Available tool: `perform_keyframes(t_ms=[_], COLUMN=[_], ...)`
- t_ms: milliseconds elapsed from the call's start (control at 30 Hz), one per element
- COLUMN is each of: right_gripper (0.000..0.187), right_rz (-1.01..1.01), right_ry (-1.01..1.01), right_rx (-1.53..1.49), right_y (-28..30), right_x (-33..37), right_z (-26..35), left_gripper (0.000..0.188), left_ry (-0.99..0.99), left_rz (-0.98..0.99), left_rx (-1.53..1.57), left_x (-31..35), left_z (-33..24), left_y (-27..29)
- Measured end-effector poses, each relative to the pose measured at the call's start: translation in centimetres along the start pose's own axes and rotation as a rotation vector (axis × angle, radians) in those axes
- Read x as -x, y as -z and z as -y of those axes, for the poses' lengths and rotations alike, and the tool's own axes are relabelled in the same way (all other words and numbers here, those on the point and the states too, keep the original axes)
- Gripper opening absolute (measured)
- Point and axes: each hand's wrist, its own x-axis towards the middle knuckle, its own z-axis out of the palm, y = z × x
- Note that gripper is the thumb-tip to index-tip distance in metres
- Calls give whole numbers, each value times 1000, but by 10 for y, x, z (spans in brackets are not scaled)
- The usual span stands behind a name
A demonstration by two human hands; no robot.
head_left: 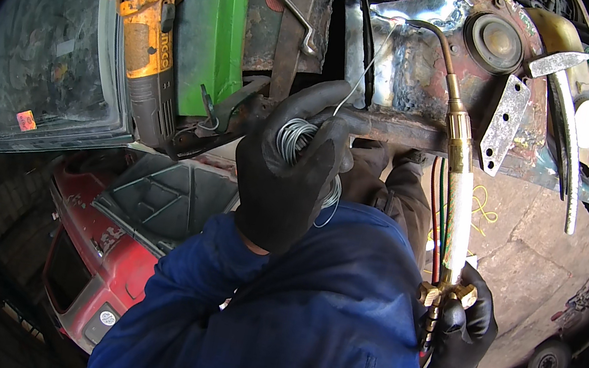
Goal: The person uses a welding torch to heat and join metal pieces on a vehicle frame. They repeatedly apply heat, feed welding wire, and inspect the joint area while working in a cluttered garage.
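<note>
My left hand (284,174), in a black glove, is closed around a coil of thin grey wire (294,139). One straight length of it rises between the fingers to the bare metal panel (407,66). My right hand (467,330), also gloved in black, grips the lower end of a gas welding torch (459,204) beside its brass valve knobs. The torch stands almost upright in the picture. Its bent copper neck curves left, and its tip lies close to the wire's far end at the panel's upper edge. Red and green hoses (439,216) hang beside the torch.
An angle grinder (148,42) with a red disc lies on the left, beside a green panel (219,31). Right of the torch are a perforated metal plate (504,125) and a hammer (567,113). A red car body (96,252) stands lower left, wheels (549,363) lower right.
</note>
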Motion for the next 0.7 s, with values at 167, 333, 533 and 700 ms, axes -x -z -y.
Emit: perform_keyframes(t_ms=[167,333,533,700], right_gripper=[81,79,76,77], right_rz=[-8,2,-5,22], right_ry=[49,70,58,47], right_rx=[8,16,15,9], right_y=[0,1,0,2], right_x=[-1,-2,-2,-2], right_z=[-3,-3,-2,0], left_gripper=[38,37,38,38], left_ry=[-38,-91,-185,-7], left_rz=[-7,2,8,-18], left_rx=[-26,-47,-95,15], left_x=[0,-1,-4,0], left_z=[2,5,8,3], left_y=[0,2,0,-1])
